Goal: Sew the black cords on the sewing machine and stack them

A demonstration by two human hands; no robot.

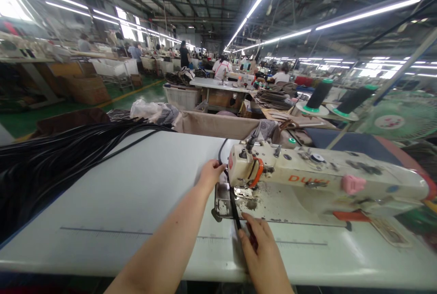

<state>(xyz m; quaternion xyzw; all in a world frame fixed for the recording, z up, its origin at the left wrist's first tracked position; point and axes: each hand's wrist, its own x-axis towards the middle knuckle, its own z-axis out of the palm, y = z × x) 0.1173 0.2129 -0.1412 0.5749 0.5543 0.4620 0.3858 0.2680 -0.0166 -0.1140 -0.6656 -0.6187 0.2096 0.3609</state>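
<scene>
A narrow black strap [234,206] runs under the needle area of a cream sewing machine [273,166], and its far end curves up behind the machine head. My left hand [210,173] pinches the strap beside the head, on the far side of the needle. Closer to the table's front edge, my right hand [256,239] has its thumb and fingers around the near part of the strap. The metal needle plate [223,200] lies beneath it. Part of the strap is hidden by the machine head and my fingers.
A thick bundle of black straps [51,162] covers the left side of the white table [136,194]. Two dark thread cones [319,96] stand behind the machine, near a green fan [403,116]. A fabric-lined bin [218,124] sits beyond the table; people work farther back.
</scene>
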